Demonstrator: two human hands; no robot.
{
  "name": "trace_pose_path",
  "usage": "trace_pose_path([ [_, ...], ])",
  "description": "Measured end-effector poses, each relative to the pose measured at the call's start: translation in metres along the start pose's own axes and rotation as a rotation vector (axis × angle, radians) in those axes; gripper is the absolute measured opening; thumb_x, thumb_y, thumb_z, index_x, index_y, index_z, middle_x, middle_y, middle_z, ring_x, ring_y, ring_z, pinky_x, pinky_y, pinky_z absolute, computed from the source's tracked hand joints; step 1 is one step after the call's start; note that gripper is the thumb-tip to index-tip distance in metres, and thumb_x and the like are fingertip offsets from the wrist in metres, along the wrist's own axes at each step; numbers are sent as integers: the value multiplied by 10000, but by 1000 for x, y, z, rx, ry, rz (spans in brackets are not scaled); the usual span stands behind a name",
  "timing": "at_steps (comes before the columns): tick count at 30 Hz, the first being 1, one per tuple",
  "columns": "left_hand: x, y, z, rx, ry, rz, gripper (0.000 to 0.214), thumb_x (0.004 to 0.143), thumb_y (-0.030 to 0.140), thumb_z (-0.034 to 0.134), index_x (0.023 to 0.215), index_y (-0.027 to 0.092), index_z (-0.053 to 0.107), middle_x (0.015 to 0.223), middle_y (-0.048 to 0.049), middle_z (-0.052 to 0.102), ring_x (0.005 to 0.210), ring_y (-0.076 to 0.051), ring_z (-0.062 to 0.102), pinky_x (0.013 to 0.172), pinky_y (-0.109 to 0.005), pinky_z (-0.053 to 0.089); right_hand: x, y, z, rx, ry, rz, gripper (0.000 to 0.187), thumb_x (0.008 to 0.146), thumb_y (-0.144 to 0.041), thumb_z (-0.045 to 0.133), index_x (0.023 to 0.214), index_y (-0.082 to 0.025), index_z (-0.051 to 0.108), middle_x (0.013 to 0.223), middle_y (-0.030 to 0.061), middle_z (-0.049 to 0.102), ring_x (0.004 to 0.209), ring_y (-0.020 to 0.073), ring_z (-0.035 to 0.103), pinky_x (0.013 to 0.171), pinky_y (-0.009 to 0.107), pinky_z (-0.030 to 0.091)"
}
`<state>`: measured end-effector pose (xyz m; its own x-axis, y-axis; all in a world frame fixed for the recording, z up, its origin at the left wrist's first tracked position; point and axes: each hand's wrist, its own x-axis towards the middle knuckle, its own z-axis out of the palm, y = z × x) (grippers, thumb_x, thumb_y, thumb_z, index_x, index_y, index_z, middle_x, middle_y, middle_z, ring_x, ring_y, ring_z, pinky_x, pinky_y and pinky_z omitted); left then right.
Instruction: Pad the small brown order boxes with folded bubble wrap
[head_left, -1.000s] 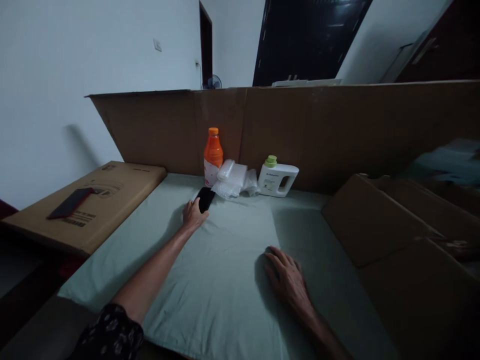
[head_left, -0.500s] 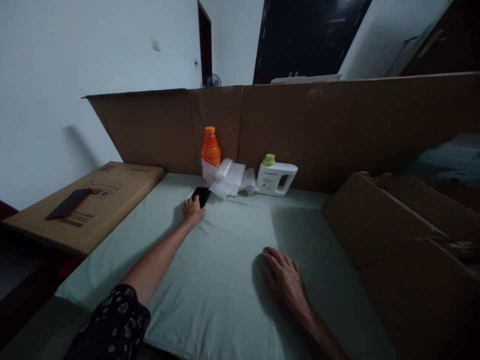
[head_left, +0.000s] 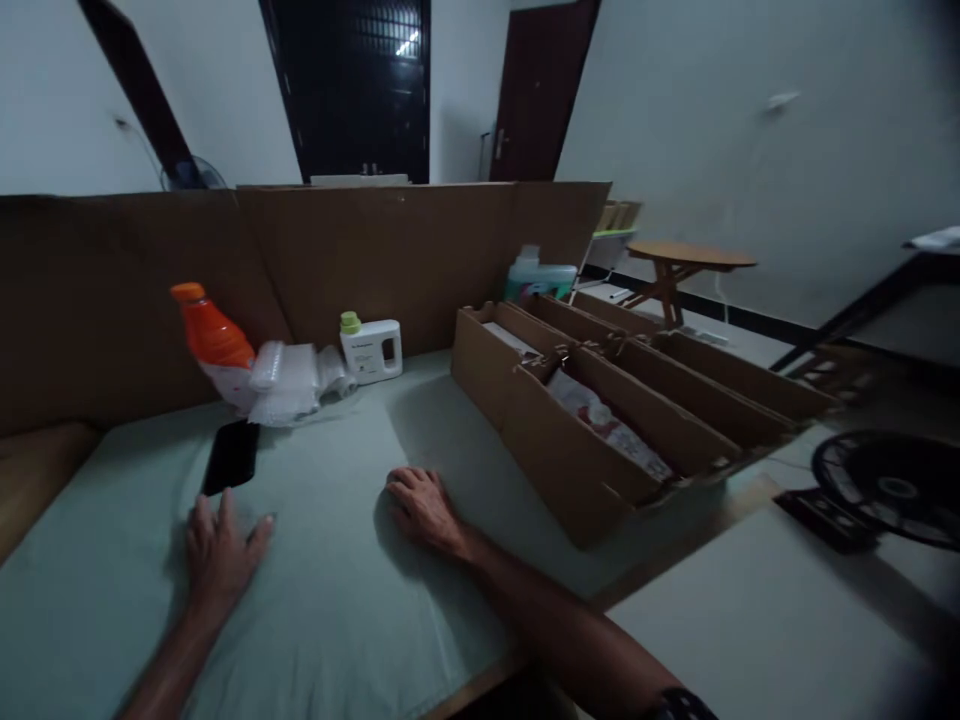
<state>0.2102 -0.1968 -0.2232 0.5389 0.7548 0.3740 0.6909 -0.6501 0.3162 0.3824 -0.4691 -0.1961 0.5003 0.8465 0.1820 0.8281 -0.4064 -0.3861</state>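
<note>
My left hand is low over the green cloth, fingers spread and holding nothing. Just beyond its fingertips lies a black smartphone. My right hand rests palm down on the cloth, its fingers loosely bent with no object visible in them. Behind the phone stand an orange bottle with an orange cap and a bundle of bubble wrap. To the right of the wrap is a white jug with a green cap and a handle.
Cardboard boxes with long compartments stand at the right; one compartment holds a patterned packet. Behind them is a teal jug. A cardboard wall closes the back. Farther right are a black fan and a wooden table.
The view has swung to the right, bringing the compartment boxes and fan into sight. My left hand has let go of the phone and drawn back. My right hand still rests on the cloth.
</note>
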Motion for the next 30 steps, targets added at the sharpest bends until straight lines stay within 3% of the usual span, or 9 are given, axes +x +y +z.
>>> trace_pose_path([
  [3,-54,-4,-2,59,-70,223,745,901,510,304,1358,-34,528,1508,-339,351,1433,-430,326,1125,-551,324,-4,-3,-1,-11,11,-22,242,878,-236,654,1116,-205,678,1333,66,634,1208,242,550,999,391,363],
  [6,-109,-2,-8,125,-149,431,637,903,505,339,1321,118,623,1455,-217,521,1389,-361,427,1132,-534,322,-16,-14,-21,-28,39,-49,265,869,-233,665,1132,-205,679,1371,87,614,1235,254,535,1002,400,363],
  [10,-163,4,-20,113,-94,611,545,918,481,427,1345,206,625,1468,-150,545,1377,-335,453,1110,-538,327,-52,-26,-94,-206,359,-80,331,903,-271,623,1227,-207,639,1453,121,545,1337,281,452,1071,429,308],
  [13,-180,9,-27,83,-37,661,501,920,446,483,1346,224,625,1459,-134,559,1370,-324,460,1112,-518,323,-87,-10,-163,-464,571,80,485,910,-321,603,1364,-160,540,1464,164,529,1336,315,462,1060,447,323],
  [16,-183,15,-31,52,14,656,480,909,435,531,1318,207,641,1434,-144,578,1339,-327,487,1103,-509,338,-111,20,-211,-721,424,402,487,883,-390,629,1271,-97,600,1200,210,694,1088,365,628,894,450,411],
  [19,-180,17,-31,-4,33,642,452,897,421,565,1281,200,656,1412,-143,595,1317,-331,507,1076,-513,379,-118,40,-227,-756,149,540,240,901,-344,588,1008,-171,716,884,133,764,810,303,694,683,357,400],
  [23,-179,13,-29,-164,34,592,403,869,375,597,1220,191,669,1385,-143,606,1293,-325,530,1049,-503,442,-116,31,-217,-683,115,279,194,894,-204,551,811,-219,726,831,76,768,772,230,683,675,322,364],
  [27,-182,11,-33,-364,51,455,441,909,377,543,1272,135,602,1338,-190,614,1257,-321,562,1011,-496,501,-114,-7,-201,-534,170,-188,254,906,-104,516,706,-200,642,692,31,702,688,161,612,764,316,355],
  [30,-185,19,-45,-487,-11,288,570,925,414,522,1404,111,466,1391,-209,567,1287,-324,551,1030,-514,500,-112,-39,-191,-392,138,-436,282,966,-108,476,740,-198,619,663,5,654,635,135,558,745,311,363],
])
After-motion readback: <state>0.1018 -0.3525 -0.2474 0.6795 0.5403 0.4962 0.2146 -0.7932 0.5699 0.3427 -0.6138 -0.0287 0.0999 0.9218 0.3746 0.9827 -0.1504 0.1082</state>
